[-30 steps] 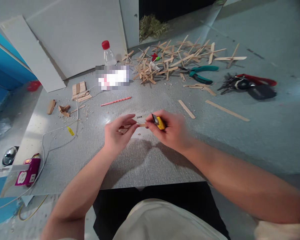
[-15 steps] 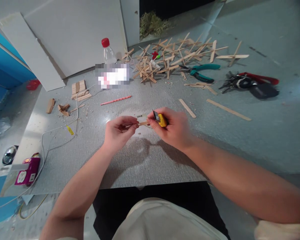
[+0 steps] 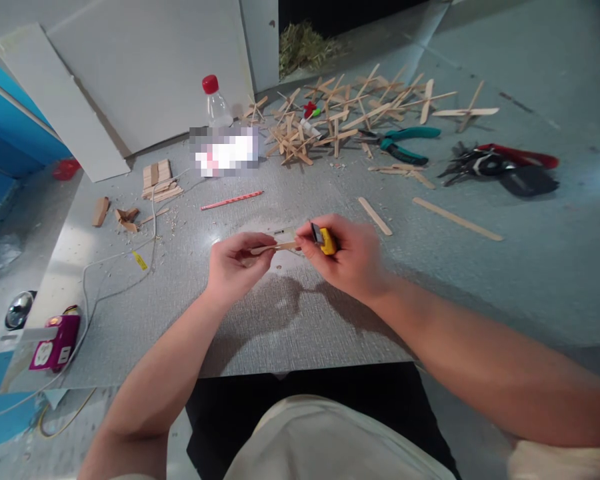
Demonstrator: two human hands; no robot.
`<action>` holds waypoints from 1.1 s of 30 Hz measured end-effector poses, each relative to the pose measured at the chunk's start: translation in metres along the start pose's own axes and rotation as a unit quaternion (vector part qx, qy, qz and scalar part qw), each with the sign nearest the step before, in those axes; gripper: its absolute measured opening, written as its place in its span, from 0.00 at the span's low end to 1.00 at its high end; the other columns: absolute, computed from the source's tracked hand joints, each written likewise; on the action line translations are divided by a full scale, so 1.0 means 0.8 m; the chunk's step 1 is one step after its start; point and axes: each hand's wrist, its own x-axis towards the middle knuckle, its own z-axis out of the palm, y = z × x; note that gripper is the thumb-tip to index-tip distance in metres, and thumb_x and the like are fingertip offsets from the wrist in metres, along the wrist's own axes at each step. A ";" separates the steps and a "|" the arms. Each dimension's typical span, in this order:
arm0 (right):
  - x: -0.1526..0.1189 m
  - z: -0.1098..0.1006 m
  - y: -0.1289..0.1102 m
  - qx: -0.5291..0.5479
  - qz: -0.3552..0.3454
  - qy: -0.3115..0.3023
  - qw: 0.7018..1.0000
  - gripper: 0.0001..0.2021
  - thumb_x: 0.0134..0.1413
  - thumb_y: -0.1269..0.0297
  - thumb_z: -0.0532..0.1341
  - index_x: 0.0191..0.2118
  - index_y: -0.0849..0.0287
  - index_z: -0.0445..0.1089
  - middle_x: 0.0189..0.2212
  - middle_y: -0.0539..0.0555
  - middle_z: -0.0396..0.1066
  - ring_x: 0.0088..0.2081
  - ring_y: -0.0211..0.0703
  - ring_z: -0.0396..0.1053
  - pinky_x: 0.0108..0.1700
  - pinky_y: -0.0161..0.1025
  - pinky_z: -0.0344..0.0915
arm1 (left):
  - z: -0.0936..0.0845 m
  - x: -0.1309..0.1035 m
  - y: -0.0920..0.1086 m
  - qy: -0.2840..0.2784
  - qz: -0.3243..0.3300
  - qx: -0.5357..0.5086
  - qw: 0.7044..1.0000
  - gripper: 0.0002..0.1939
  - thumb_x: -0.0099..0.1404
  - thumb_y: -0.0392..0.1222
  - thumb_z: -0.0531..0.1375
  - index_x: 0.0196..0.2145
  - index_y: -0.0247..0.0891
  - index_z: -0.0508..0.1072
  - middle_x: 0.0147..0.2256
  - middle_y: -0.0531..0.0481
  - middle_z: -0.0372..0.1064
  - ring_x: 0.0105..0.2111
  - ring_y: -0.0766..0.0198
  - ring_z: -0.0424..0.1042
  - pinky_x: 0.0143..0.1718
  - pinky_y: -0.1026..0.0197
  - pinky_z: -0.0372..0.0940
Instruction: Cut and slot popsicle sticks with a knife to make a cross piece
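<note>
Over grey textured tabletop (image 3: 330, 320), left hand (image 3: 235, 267) pinches thin pale wooden stick (image 3: 275, 247) lengthwise toward right hand (image 3: 353, 257), fist closed around yellow utility knife (image 3: 324, 240).

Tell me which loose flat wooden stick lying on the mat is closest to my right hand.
The shorter stick, just beyond the right hand; the longer stick lies farther right.

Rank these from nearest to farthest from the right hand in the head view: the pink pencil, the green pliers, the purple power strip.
From the right hand:
1. Pink pencil, on the table up and to the left of the hand.
2. Green pliers, farther back on the table, by the pile of wooden sticks.
3. Purple power strip, at the table's near left corner, farthest away.
</note>
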 end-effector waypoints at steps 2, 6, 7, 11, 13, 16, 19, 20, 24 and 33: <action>0.000 0.000 -0.001 -0.001 -0.004 0.000 1.000 0.04 0.61 0.61 0.64 0.40 0.50 0.70 0.25 0.46 0.74 0.24 0.40 0.70 0.28 0.38 0.63 | 0.000 0.000 0.000 -0.001 -0.015 -0.002 1.000 0.05 0.59 0.38 0.68 0.35 0.38 0.80 0.31 0.49 0.80 0.29 0.67 0.79 0.30 0.68 0.73; 0.000 0.001 -0.003 -0.003 -0.015 -0.005 1.000 0.03 0.62 0.62 0.63 0.40 0.50 0.70 0.26 0.47 0.76 0.24 0.40 0.71 0.28 0.38 0.63 | 0.002 0.000 -0.001 -0.003 -0.046 -0.039 0.998 0.05 0.58 0.37 0.69 0.34 0.38 0.80 0.32 0.48 0.81 0.32 0.64 0.81 0.34 0.66 0.76; 0.001 0.001 -0.003 -0.005 -0.017 -0.007 1.000 0.03 0.62 0.62 0.63 0.40 0.51 0.70 0.26 0.48 0.76 0.25 0.40 0.72 0.29 0.38 0.64 | 0.002 0.000 -0.002 -0.004 -0.053 -0.048 0.997 0.05 0.57 0.38 0.69 0.34 0.38 0.80 0.32 0.48 0.81 0.33 0.64 0.82 0.35 0.65 0.76; 0.000 0.004 0.000 -0.005 -0.035 -0.002 0.999 0.04 0.61 0.64 0.63 0.41 0.51 0.70 0.28 0.48 0.78 0.27 0.41 0.74 0.30 0.37 0.65 | 0.001 0.001 -0.007 -0.015 -0.070 -0.074 0.995 0.06 0.58 0.38 0.70 0.34 0.37 0.79 0.33 0.48 0.81 0.33 0.63 0.83 0.36 0.64 0.78; 0.000 0.004 0.003 -0.009 -0.039 0.001 0.999 0.05 0.60 0.65 0.64 0.41 0.51 0.70 0.27 0.48 0.77 0.26 0.41 0.74 0.30 0.37 0.64 | 0.000 0.001 -0.009 -0.020 -0.076 -0.088 0.993 0.05 0.58 0.38 0.69 0.34 0.37 0.79 0.33 0.48 0.81 0.34 0.63 0.83 0.37 0.65 0.78; 0.001 0.005 0.007 -0.010 -0.036 -0.002 0.999 0.05 0.60 0.65 0.64 0.42 0.52 0.70 0.27 0.49 0.77 0.26 0.41 0.73 0.30 0.37 0.64 | -0.001 0.002 -0.009 -0.024 -0.088 -0.091 0.992 0.04 0.59 0.37 0.68 0.35 0.37 0.80 0.33 0.47 0.81 0.35 0.62 0.83 0.38 0.65 0.78; 0.001 0.005 0.008 -0.005 -0.029 -0.013 0.999 0.04 0.61 0.64 0.64 0.42 0.53 0.71 0.27 0.49 0.76 0.26 0.40 0.72 0.30 0.37 0.64 | -0.001 0.003 -0.009 -0.028 -0.093 -0.082 0.992 0.06 0.58 0.38 0.70 0.35 0.37 0.80 0.33 0.47 0.81 0.34 0.63 0.83 0.37 0.65 0.77; 0.002 0.005 0.008 -0.004 -0.027 -0.018 0.999 0.04 0.61 0.64 0.64 0.41 0.53 0.71 0.27 0.49 0.76 0.26 0.40 0.72 0.30 0.37 0.64 | -0.002 0.003 -0.010 -0.030 -0.093 -0.080 0.992 0.07 0.58 0.39 0.70 0.35 0.37 0.80 0.33 0.48 0.81 0.33 0.64 0.83 0.36 0.65 0.77; 0.003 0.007 0.011 -0.015 -0.019 -0.024 0.999 0.04 0.62 0.61 0.63 0.41 0.52 0.70 0.25 0.48 0.75 0.25 0.40 0.71 0.29 0.36 0.63 | -0.004 0.003 -0.016 -0.059 -0.098 -0.083 0.990 0.06 0.59 0.36 0.67 0.37 0.37 0.80 0.34 0.47 0.82 0.37 0.62 0.83 0.40 0.63 0.77; 0.008 0.008 0.020 -0.022 0.007 -0.033 0.999 0.05 0.63 0.58 0.62 0.39 0.52 0.69 0.24 0.47 0.72 0.24 0.39 0.68 0.28 0.37 0.60 | -0.004 0.005 -0.026 -0.083 -0.102 -0.097 0.987 0.12 0.61 0.36 0.65 0.44 0.37 0.76 0.42 0.45 0.81 0.40 0.61 0.83 0.44 0.61 0.76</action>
